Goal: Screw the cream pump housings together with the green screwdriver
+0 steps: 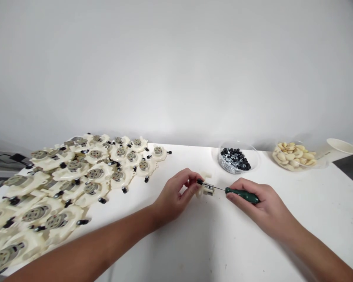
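Observation:
My left hand (176, 192) pinches a cream plastic motor housing (199, 192) above the middle of the white table. A grey motor (208, 189) sticks out of its right side, and a small black part (200, 182) sits by my fingertips. My right hand (264, 201) is wrapped round the green handle of a screwdriver (243, 195). Its thin shaft points left, alongside the motor and toward the black part. Whether the tip touches anything is too small to tell.
Many similar housings with motors (95, 172) are heaped across the table's left side. Toward the back right stand a clear bowl of black parts and screws (254, 156), a clear bowl of cream oval pieces (295, 156) and a tilted paper cup (339, 150). A white wall (176, 70) rises behind.

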